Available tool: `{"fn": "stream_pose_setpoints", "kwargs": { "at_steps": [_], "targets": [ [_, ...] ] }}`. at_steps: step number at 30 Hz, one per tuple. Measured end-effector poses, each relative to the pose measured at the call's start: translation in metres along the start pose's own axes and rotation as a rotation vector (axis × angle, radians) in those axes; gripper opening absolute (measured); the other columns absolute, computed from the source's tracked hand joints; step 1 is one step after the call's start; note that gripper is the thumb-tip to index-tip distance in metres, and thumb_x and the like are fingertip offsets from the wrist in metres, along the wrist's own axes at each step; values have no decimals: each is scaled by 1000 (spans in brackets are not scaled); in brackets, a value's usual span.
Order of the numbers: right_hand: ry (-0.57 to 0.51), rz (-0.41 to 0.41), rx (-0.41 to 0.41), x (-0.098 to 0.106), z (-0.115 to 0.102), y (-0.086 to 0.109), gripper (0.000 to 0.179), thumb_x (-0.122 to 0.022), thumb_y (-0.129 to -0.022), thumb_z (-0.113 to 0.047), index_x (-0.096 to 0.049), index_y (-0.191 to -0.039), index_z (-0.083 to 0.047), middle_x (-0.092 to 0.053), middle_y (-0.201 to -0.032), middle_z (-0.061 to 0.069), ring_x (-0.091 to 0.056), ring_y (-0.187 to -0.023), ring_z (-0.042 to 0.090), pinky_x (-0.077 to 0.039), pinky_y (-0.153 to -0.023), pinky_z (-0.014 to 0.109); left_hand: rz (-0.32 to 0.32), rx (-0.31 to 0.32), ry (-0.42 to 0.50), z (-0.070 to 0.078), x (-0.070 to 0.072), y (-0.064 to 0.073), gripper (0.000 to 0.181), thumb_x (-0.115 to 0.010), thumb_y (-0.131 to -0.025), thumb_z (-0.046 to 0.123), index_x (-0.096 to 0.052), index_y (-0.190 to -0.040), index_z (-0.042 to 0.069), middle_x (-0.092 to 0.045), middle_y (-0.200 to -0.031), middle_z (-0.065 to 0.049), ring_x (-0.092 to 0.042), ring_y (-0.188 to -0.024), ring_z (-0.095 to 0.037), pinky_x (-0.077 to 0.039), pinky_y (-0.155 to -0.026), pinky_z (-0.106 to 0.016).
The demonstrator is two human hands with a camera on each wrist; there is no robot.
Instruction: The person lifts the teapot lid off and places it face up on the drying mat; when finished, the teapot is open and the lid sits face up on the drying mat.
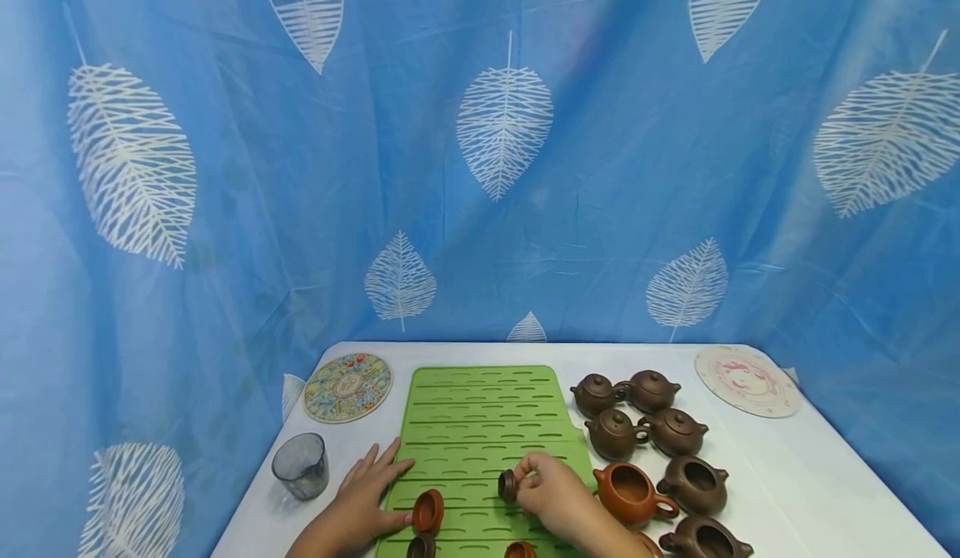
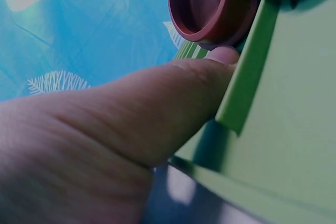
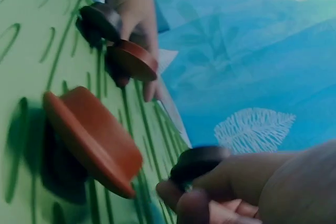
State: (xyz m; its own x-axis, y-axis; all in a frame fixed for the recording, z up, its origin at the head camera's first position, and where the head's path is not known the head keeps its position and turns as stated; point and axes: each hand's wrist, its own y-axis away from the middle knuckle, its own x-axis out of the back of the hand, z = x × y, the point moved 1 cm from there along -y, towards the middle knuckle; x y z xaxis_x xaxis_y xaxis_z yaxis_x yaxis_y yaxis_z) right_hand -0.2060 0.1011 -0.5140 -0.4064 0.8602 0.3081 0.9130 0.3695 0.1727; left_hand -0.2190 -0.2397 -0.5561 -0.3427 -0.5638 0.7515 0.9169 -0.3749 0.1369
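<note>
My right hand [image 1: 551,491] pinches a small dark brown teapot lid [image 1: 507,486] over the green ridged mat [image 1: 480,425]; the right wrist view shows this lid [image 3: 199,162] at the fingertips. Spread at the mat's left edge, my left hand [image 1: 362,498] rests with its fingers extended. Its thumb [image 2: 178,85] lies close by a reddish-orange lid [image 1: 428,510]; whether they touch I cannot tell. Beside that lid is a second dark lid [image 1: 422,546], cut by the frame's bottom. Another orange lid [image 3: 94,140] lies on the mat nearer my body.
Right of the mat stand several lidded dark teapots [image 1: 615,433], with lidless ones nearer me: an orange teapot [image 1: 630,491] and dark teapots [image 1: 693,485]. A grey glass [image 1: 302,466] and a patterned round mat [image 1: 348,387] are on the left. A pale round mat [image 1: 748,381] lies far right.
</note>
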Motion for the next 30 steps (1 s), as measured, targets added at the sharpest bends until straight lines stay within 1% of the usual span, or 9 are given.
{"fn": "stream_pose_setpoints", "kwargs": {
  "at_steps": [3, 6, 11, 14, 17, 20, 23, 28, 30],
  "targets": [
    [69, -16, -57, -1, 1, 0, 18, -56, -86, 7, -61, -97, -6, -49, -62, -3, -41, -53, 11, -31, -52, 26, -8, 0, 5, 0, 0, -1, 84, -86, -83, 50, -55, -154, 17, -21, -174, -15, -9, -156, -58, -7, -116, -83],
    [136, -32, -77, -1, 2, 0, 16, -57, -88, 5, -61, -96, -8, -55, -66, -1, -46, -56, 13, -34, -53, 28, -18, 8, 3, -1, 1, 0, 84, -86, -84, 51, -54, -154, 17, -21, -174, -15, -9, -155, -59, -7, -116, -84],
    [249, -18, -54, -1, 4, 1, 14, -63, -86, 3, -61, -92, -10, -59, -73, 1, -51, -64, 16, -39, -58, 30, -21, 13, -6, -3, 1, 0, 85, -85, -84, 52, -54, -154, 16, -22, -174, -16, -10, -155, -60, -8, -115, -84],
    [330, 5, -43, 2, 5, 2, 13, -67, -89, -1, -59, -87, -10, -56, -72, 1, -50, -64, 18, -38, -58, 30, -14, 5, -2, -2, 1, 0, 85, -85, -83, 53, -54, -154, 16, -22, -174, -16, -10, -155, -59, -9, -115, -84],
    [410, 19, -41, 5, 5, 4, 18, -71, -91, -5, -57, -81, -11, -51, -69, 0, -46, -61, 18, -35, -57, 29, -2, -7, 5, -2, 1, -1, 85, -85, -83, 54, -55, -154, 17, -21, -174, -17, -10, -155, -59, -8, -115, -84],
    [444, 10, -33, 7, 4, 6, 22, -73, -91, -7, -56, -77, -12, -48, -66, -1, -44, -59, 17, -33, -55, 29, 14, -20, 6, -2, 0, -1, 85, -85, -82, 54, -56, -153, 18, -22, -173, -18, -10, -154, -61, -7, -114, -85],
    [455, -9, -17, 11, 2, 10, 20, -73, -90, -7, -57, -78, -12, -47, -66, -2, -43, -59, 16, -33, -56, 29, 20, -20, 5, -2, 0, -1, 85, -86, -81, 54, -56, -153, 19, -23, -173, -19, -10, -154, -61, -8, -114, -84],
    [474, -36, 43, 21, 0, 14, 11, -77, -90, -10, -66, -88, -11, -56, -70, -4, -49, -62, 13, -40, -58, 30, 5, -2, 0, -1, 0, -1, 84, -87, -82, 50, -55, -153, 17, -22, -174, -17, -10, -155, -59, -8, -116, -83],
    [464, -50, 32, 26, -1, 15, 9, -77, -91, -9, -69, -95, -10, -60, -76, -3, -53, -66, 14, -44, -61, 32, 6, -4, -1, 0, 1, -1, 84, -87, -83, 48, -55, -153, 16, -23, -173, -17, -11, -155, -60, -8, -115, -84]
  ]
}}
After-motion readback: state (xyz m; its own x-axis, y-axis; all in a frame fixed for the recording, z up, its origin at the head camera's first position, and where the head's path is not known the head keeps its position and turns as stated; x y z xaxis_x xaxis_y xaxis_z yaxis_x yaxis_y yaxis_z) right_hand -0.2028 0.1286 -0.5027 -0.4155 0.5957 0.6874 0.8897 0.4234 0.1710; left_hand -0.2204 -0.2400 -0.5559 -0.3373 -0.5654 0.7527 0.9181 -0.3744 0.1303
